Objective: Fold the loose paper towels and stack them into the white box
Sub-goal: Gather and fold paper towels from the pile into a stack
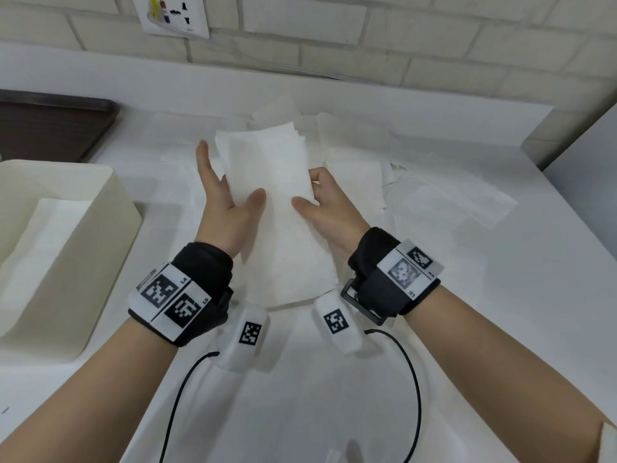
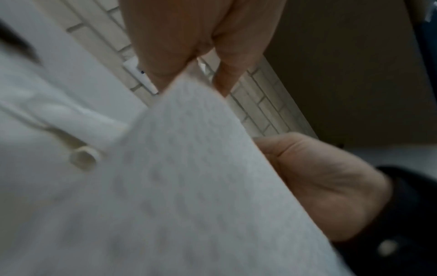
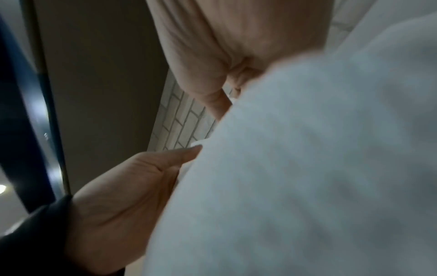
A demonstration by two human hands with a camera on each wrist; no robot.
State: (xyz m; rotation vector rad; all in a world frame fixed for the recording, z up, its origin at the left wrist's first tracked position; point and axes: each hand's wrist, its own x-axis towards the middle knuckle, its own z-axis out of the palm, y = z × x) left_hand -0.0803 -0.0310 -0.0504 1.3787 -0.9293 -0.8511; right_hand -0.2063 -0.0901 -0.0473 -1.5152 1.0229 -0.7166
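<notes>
Near the middle of the head view, both hands hold one folded paper towel (image 1: 278,208) up over the white counter (image 1: 467,312). The left hand (image 1: 222,208) has straight fingers along the towel's left edge, with its thumb pressing on top. The right hand (image 1: 325,203) curls its fingers around the right edge, thumb on top too. I think the fold is being made neat right now. Next, the towel needs to go to the white box (image 1: 66,235) at the left of the frame, and it should lie flat on the paper already inside. More loose towels (image 1: 434,192) wait behind the hands, toward the upper right. Both wrist views are blurry and mostly filled with white towel. I cannot count how many layers the fold has. The box is cut off at the left edge.
</notes>
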